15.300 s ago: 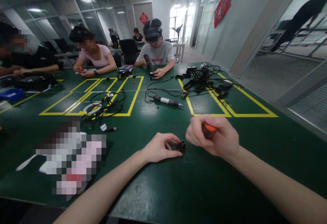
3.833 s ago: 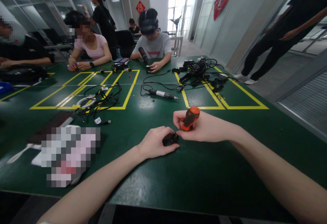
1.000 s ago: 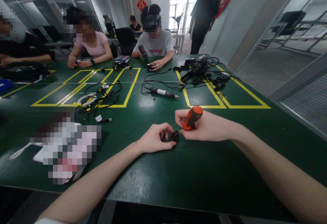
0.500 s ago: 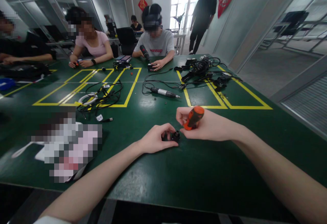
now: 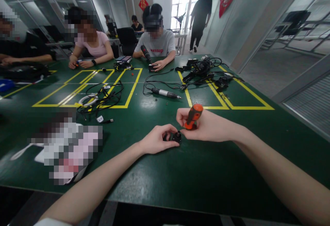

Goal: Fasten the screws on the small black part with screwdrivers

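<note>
My left hand [image 5: 160, 139] pinches a small black round part [image 5: 176, 137] with a short stub on top, holding it on the green table [image 5: 206, 178]. What kind of part it is, I cannot tell. Just to the right, my right hand [image 5: 203, 124] is closed around the orange and black handle of a screwdriver [image 5: 195, 116]. The handle's end points up and leans slightly right. Its shaft and tip are hidden by my fingers, so contact with the black part cannot be made out.
An electric screwdriver [image 5: 165, 93] with a cord lies beyond my hands. Cables [image 5: 103, 97] are coiled at left; a bigger cable heap [image 5: 202, 69] is at back right. Blurred-out packets [image 5: 74, 150] lie near my left forearm. Across the table a co-worker [image 5: 157, 44] holds a power tool.
The screwdriver handle has turned a little more upright and shifted slightly left with my right hand. My left hand stays on the black part. A person in the background has walked farther off.
</note>
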{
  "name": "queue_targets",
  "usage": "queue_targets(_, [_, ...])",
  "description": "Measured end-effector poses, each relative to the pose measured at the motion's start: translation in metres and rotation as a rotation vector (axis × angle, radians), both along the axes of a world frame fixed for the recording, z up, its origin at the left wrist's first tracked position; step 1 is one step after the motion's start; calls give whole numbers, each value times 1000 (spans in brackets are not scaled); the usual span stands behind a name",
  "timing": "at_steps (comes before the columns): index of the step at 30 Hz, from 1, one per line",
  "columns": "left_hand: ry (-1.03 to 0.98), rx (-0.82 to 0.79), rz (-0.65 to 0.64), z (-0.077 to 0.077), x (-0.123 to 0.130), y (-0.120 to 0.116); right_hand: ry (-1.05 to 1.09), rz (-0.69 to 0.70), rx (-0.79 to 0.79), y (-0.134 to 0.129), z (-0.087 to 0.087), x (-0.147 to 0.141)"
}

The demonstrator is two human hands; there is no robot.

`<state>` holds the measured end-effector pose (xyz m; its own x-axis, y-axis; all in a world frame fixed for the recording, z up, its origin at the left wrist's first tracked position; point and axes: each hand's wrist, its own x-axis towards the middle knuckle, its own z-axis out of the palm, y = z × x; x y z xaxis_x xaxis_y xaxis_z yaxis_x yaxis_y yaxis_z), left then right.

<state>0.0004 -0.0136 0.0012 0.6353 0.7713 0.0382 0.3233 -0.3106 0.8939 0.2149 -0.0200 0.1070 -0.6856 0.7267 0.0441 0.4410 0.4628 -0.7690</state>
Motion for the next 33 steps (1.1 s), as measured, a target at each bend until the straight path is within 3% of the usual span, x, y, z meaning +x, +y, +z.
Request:
queue_targets(6, [-5, -1, -3, -1, 1, 1, -5, -20, 90, 0, 0, -1])
queue_targets(12, [10, -20, 15, -2, 2, 1, -15, 16, -3, 0, 2, 1])
queue_targets(18, [30, 1, 13, -2, 0, 1, 31, -12, 66, 1, -3, 0])
queue_targets(33, [69, 123, 33, -3, 0, 0, 49, 44, -12, 1, -3, 3])
